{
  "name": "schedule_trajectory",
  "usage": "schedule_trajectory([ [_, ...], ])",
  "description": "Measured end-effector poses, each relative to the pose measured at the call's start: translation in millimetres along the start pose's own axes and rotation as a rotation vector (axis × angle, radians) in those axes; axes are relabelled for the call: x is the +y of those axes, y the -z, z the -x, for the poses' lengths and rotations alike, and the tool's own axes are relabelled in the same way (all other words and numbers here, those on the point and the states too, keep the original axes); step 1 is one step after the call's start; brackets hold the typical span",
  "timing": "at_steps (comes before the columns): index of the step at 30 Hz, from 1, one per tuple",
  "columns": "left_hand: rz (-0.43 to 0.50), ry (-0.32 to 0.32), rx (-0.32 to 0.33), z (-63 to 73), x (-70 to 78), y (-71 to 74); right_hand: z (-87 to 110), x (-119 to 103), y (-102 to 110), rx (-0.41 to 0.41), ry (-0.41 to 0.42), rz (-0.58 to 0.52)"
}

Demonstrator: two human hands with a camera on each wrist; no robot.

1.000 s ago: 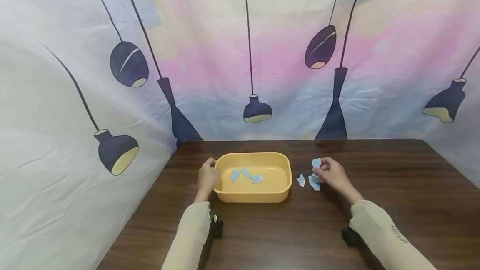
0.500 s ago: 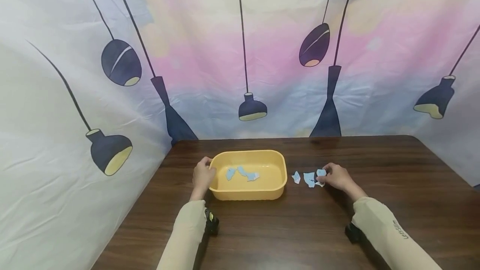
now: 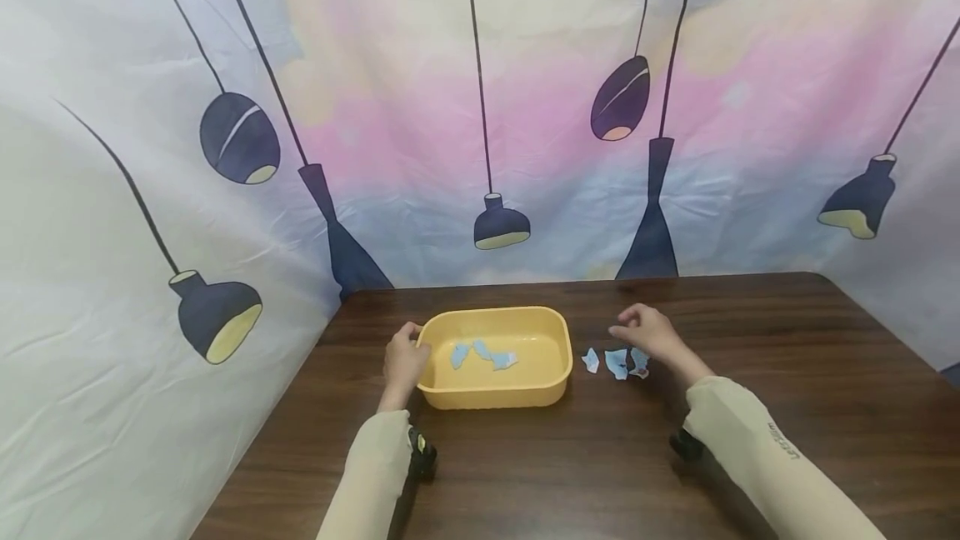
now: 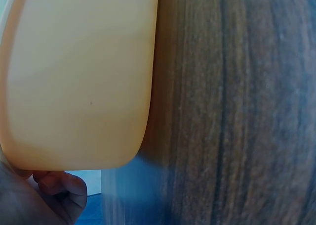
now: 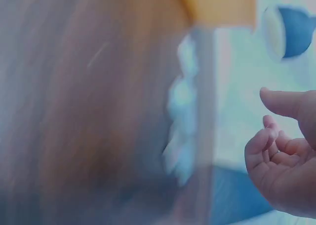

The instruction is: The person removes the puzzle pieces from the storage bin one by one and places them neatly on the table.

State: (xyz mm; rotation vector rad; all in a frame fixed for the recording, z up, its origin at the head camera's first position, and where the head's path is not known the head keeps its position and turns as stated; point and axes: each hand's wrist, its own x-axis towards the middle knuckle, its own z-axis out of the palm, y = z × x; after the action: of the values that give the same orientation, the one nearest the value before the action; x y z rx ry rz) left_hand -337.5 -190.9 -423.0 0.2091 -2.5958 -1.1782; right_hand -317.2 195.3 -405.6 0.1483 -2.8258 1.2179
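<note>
Lying inside one yellow tub [image 3: 491,397], left of the middle of the table [image 3: 540,473], are what look like three torn blue scraps [image 3: 460,356], spread over the left and middle of its floor. Just right of the tub, three loose pieces [image 3: 616,364] form a short row on the table; the rightmost may be two overlapping, too small to tell. Their closeness probably shortens the reach between row and tub. The left hand [image 3: 403,365] grips the tub's left rim, fingers curled at the edge, presumably to steady it. The right hand [image 3: 654,334] hovers over the row's far side, thumb apart, fingers loosely bent and grasping nothing. Two pale sleeves [image 3: 371,463] enter from the near side, one black device [image 3: 422,455] by each cuff. Beyond hangs a pastel cloth [image 3: 405,107] with seven printed lamps [image 3: 502,227].
</note>
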Motion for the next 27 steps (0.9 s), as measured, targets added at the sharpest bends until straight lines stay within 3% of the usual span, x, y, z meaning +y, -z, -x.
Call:
schedule_trajectory([
  [5, -0.006, -0.004, 0.01, 0.6, -2.7, 1.2, -7.9, -46.8, -29.6, -0.007, 0.075, -0.108],
  [9, 0.011, -0.004, 0.012, 1.0, -2.8, 0.5, -7.8, -76.8, -62.5, -0.096, 0.146, -0.195],
  [13, 0.035, -0.004, 0.004, 3.1, -2.7, 0.0, -7.7, -95.1, -93.4, -0.172, 0.185, -0.174],
  [19, 0.027, -0.006, 0.019, 3.6, -2.9, -0.3, -19.0, -100.4, -123.6, -0.221, 0.132, -0.023],
  [27, 0.046, 0.001, 0.031, 2.6, -5.3, -4.0, -28.6, -90.6, -134.9, -0.235, 0.155, 0.078],
])
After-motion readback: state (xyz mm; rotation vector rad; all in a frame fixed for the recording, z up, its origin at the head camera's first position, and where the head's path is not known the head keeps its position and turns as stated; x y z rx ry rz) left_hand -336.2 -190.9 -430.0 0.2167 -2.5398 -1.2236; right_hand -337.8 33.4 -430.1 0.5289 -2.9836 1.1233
